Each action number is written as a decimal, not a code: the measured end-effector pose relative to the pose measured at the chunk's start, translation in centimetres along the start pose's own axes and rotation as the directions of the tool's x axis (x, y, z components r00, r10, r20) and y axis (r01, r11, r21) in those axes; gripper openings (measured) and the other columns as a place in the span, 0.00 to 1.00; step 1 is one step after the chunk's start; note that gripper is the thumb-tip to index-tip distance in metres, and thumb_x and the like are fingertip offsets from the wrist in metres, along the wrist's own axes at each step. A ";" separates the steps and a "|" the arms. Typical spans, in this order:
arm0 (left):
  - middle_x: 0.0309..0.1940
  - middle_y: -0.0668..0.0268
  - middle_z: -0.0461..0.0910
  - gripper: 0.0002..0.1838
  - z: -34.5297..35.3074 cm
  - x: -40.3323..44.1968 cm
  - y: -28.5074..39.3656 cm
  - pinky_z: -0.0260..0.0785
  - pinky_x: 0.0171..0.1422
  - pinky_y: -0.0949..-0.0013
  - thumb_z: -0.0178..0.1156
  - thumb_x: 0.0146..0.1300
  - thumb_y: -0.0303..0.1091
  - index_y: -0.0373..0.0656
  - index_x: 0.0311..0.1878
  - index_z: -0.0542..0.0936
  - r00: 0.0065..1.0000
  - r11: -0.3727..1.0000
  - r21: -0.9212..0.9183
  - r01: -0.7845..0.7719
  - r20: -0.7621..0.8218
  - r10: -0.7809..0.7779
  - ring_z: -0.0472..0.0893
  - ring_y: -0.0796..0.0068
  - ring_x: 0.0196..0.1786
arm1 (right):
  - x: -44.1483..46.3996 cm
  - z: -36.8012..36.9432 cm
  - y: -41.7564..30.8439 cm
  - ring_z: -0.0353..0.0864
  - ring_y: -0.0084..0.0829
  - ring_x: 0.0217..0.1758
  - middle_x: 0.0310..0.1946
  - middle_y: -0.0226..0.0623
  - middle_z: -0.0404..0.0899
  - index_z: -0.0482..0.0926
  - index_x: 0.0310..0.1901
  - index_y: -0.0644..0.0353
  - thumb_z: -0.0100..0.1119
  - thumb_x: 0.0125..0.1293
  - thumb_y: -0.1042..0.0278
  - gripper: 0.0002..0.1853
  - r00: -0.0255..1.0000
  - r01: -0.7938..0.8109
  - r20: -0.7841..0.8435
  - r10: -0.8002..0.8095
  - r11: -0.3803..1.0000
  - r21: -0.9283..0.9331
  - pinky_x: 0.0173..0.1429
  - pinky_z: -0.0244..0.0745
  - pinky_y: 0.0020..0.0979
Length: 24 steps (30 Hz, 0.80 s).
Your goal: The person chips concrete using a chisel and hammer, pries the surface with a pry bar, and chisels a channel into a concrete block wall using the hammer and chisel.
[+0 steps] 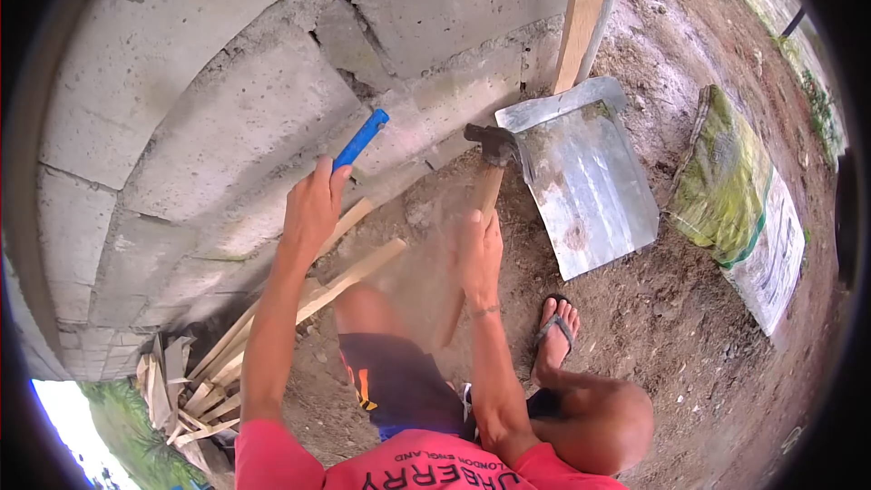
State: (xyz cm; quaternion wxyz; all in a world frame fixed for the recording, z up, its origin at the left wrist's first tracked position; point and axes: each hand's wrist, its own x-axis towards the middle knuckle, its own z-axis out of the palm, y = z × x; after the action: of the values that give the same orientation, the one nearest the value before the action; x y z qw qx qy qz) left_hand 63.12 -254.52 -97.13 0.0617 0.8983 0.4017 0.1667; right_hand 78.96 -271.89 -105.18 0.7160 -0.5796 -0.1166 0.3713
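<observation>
My left hand point(313, 209) is closed around the lower end of a blue bar-shaped tool point(361, 141), whose upper end points up toward the block wall. To its right, my right hand point(481, 249) grips the wooden handle of a hammer point(494, 141). The dark hammer head is raised beside a bent metal sheet, and the handle runs down past my wrist. The two tools are apart. What part of the blue tool lies inside my fingers is hidden.
A concrete block wall point(245, 127) rises in front and left. Bent sheet metal point(590, 186) lies by a wooden post point(585, 23). A green and white sack point(730, 186) is at right. Wood scraps point(213, 399) lie lower left. My sandaled foot point(555, 336) rests on dirt.
</observation>
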 end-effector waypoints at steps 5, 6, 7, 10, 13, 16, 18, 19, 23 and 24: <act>0.23 0.42 0.78 0.16 3.9 1.5 0.4 0.65 0.30 0.41 0.47 0.78 0.45 0.40 0.41 0.70 0.966 0.960 -0.175 0.218 -0.099 -0.237 0.78 0.33 0.30 | -0.6 -0.2 -0.3 0.72 0.20 0.18 0.21 0.29 0.73 0.71 0.44 0.62 0.49 0.76 0.53 0.17 0.991 0.117 0.082 -0.105 0.982 -0.148 0.22 0.67 0.26; 0.23 0.42 0.78 0.16 5.0 1.4 0.7 0.64 0.30 0.40 0.47 0.78 0.46 0.40 0.41 0.70 0.953 0.942 -0.208 0.265 -0.094 -0.289 0.78 0.33 0.30 | -0.6 -0.1 -0.5 0.73 0.21 0.18 0.21 0.31 0.74 0.71 0.44 0.62 0.51 0.76 0.54 0.17 0.981 0.174 0.111 -0.157 0.970 -0.168 0.22 0.68 0.25; 0.23 0.42 0.77 0.16 6.0 1.3 0.9 0.64 0.31 0.39 0.47 0.78 0.46 0.41 0.42 0.70 0.936 0.919 -0.241 0.312 -0.089 -0.342 0.78 0.32 0.30 | -0.9 0.1 -0.9 0.73 0.21 0.19 0.21 0.31 0.75 0.72 0.44 0.62 0.51 0.76 0.55 0.16 0.971 0.232 0.107 -0.216 0.956 -0.177 0.23 0.69 0.26; 0.23 0.42 0.77 0.16 8.6 1.2 0.8 0.64 0.31 0.38 0.47 0.78 0.46 0.42 0.42 0.70 0.911 0.887 -0.344 0.307 -0.163 -0.379 0.77 0.32 0.31 | -1.1 0.5 -1.5 0.74 0.20 0.22 0.22 0.30 0.76 0.73 0.46 0.63 0.53 0.74 0.55 0.17 0.911 0.411 0.134 -0.391 0.889 -0.204 0.26 0.69 0.26; 0.23 0.41 0.77 0.16 9.3 1.4 0.9 0.63 0.32 0.38 0.48 0.77 0.47 0.42 0.43 0.70 0.899 0.882 -0.357 0.309 -0.192 -0.393 0.77 0.32 0.31 | -0.4 0.1 -0.7 0.73 0.18 0.24 0.24 0.30 0.76 0.73 0.52 0.66 0.53 0.73 0.50 0.23 0.820 0.570 0.196 -0.538 0.798 -0.195 0.28 0.67 0.25; 0.23 0.41 0.77 0.16 9.6 1.4 0.3 0.64 0.32 0.38 0.48 0.77 0.47 0.42 0.43 0.70 0.904 0.882 -0.368 0.294 -0.193 -0.381 0.78 0.32 0.31 | -0.2 0.6 -0.1 0.74 0.20 0.24 0.26 0.32 0.76 0.72 0.52 0.69 0.53 0.73 0.46 0.28 0.736 0.670 0.220 -0.640 0.736 -0.102 0.29 0.68 0.25; 0.23 0.42 0.77 0.16 9.5 1.4 0.2 0.64 0.31 0.38 0.48 0.77 0.47 0.42 0.43 0.70 0.906 0.890 -0.376 0.259 -0.226 -0.359 0.78 0.33 0.31 | -0.7 0.9 -0.6 0.74 0.21 0.24 0.27 0.34 0.76 0.71 0.53 0.70 0.53 0.73 0.45 0.29 0.712 0.687 0.263 -0.651 0.723 -0.071 0.30 0.69 0.26; 0.23 0.42 0.77 0.16 9.6 1.4 0.2 0.64 0.31 0.39 0.48 0.77 0.47 0.42 0.43 0.70 0.906 0.893 -0.380 0.241 -0.241 -0.347 0.78 0.33 0.31 | -0.9 1.0 -0.7 0.74 0.22 0.24 0.27 0.34 0.76 0.71 0.53 0.71 0.53 0.73 0.45 0.29 0.701 0.691 0.288 -0.652 0.721 -0.051 0.30 0.69 0.27; 0.21 0.44 0.76 0.17 9.3 2.2 1.1 0.64 0.29 0.42 0.47 0.78 0.47 0.42 0.43 0.70 0.896 0.871 -0.398 0.289 -0.209 -0.393 0.78 0.35 0.28 | -0.9 2.3 -0.4 0.74 0.26 0.23 0.28 0.36 0.76 0.71 0.52 0.70 0.52 0.74 0.50 0.25 0.714 0.641 0.330 -0.617 0.766 0.048 0.31 0.71 0.29; 0.21 0.45 0.76 0.18 9.5 2.3 1.1 0.63 0.28 0.44 0.45 0.79 0.47 0.41 0.43 0.71 0.896 0.862 -0.426 0.274 -0.214 -0.390 0.77 0.35 0.27 | -0.5 2.9 0.1 0.74 0.26 0.23 0.28 0.36 0.76 0.71 0.52 0.70 0.53 0.74 0.52 0.23 0.706 0.661 0.316 -0.633 0.750 0.027 0.31 0.71 0.30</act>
State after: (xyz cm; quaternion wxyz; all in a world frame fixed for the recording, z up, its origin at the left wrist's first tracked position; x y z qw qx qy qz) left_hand 68.62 -253.36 -105.23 0.2049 0.7499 0.5157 0.3602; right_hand 76.85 -270.07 -104.31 0.7471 -0.4681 -0.4379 0.1760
